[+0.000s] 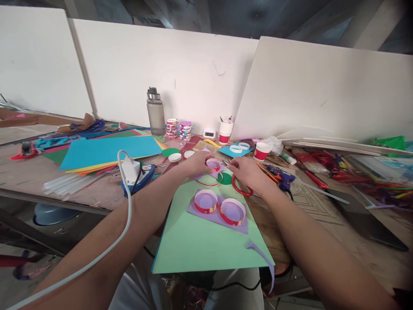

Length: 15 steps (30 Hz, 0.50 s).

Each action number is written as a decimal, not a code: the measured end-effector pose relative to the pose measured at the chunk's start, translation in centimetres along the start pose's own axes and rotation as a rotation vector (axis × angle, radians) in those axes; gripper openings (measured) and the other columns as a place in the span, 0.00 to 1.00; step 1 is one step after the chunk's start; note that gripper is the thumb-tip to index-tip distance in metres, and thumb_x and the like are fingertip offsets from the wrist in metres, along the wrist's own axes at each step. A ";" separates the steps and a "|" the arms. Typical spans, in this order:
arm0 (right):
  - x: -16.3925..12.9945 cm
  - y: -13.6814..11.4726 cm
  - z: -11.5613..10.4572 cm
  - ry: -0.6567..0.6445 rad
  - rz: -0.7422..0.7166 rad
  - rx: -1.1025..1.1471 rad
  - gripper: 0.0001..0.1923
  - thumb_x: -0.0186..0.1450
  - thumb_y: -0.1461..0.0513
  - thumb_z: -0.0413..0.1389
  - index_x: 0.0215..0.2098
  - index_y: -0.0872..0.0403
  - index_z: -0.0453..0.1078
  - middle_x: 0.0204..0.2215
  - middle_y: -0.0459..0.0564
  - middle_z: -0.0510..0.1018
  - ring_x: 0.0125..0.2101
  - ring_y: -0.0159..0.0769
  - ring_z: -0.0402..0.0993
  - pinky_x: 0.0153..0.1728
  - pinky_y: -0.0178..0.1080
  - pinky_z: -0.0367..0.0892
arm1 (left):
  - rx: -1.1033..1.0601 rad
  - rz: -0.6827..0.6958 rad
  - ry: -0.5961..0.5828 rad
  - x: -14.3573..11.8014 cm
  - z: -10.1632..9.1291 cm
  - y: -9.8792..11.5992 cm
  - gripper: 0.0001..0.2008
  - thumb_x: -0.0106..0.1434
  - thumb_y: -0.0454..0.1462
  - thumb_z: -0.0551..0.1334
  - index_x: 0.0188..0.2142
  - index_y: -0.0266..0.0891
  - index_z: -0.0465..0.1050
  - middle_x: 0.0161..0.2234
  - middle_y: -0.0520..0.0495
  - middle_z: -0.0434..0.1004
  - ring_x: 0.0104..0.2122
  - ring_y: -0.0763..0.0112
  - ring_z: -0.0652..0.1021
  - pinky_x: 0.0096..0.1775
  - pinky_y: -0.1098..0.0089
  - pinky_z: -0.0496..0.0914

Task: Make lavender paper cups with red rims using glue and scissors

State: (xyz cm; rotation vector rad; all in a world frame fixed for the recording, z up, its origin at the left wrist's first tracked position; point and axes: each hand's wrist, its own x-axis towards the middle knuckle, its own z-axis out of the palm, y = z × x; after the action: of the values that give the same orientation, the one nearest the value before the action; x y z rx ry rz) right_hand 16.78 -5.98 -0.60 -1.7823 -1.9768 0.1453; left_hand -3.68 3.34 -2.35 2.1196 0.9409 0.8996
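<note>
Cable (130, 206) foremost; left hand (200, 163) pinching ring (218, 168); right hand (247, 169) curled by red handle (236, 189), hold unclear.

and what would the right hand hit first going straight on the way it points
Likely the paper ring by the left hand; depth between it and the right hand is hard to judge.

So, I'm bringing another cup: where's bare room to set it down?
The blue sheet at left, beyond the white plug, has open surface. The green sheet is bare between the purple paper and its near edge, left of the purple strip, though its support is hidden. It's crowded around the glue gun.
</note>
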 end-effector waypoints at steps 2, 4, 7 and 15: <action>0.2 0.1 0.1 0.015 0.041 0.045 0.08 0.69 0.58 0.58 0.38 0.54 0.77 0.38 0.56 0.84 0.39 0.44 0.77 0.42 0.42 0.66 | -0.022 0.045 0.054 0.0 0.1 0.4 0.21 0.40 0.33 0.76 0.37 0.46 0.83 0.43 0.44 0.82 0.49 0.50 0.77 0.54 0.61 0.68; 0.3 0.0 0.2 0.063 0.117 0.183 0.11 0.68 0.56 0.59 0.43 0.54 0.75 0.40 0.56 0.83 0.41 0.44 0.77 0.42 0.43 0.67 | -0.050 0.108 0.113 -0.1 0.0 1.0 0.23 0.42 0.34 0.76 0.41 0.45 0.82 0.49 0.42 0.81 0.56 0.47 0.74 0.61 0.57 0.63; 0.6 -0.3 0.6 0.109 0.255 0.588 0.18 0.66 0.50 0.61 0.47 0.53 0.71 0.41 0.55 0.81 0.38 0.41 0.77 0.36 0.40 0.72 | -0.102 0.193 0.155 -0.3 -0.1 2.1 0.26 0.47 0.35 0.76 0.48 0.45 0.80 0.55 0.41 0.78 0.60 0.49 0.71 0.65 0.54 0.59; 0.9 -0.3 1.0 0.144 0.222 1.081 0.29 0.47 0.47 0.72 0.41 0.52 0.71 0.26 0.42 0.75 0.25 0.30 0.71 0.26 0.34 0.70 | -0.262 0.262 0.173 -1.0 1.1 3.8 0.34 0.44 0.33 0.79 0.52 0.45 0.78 0.61 0.40 0.71 0.63 0.51 0.70 0.65 0.56 0.60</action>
State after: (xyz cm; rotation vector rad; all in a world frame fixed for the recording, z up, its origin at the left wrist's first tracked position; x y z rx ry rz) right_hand 16.05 -4.96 -1.18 -1.1942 -1.1711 0.9247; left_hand -1.98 0.16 -0.41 1.9879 0.5949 1.2810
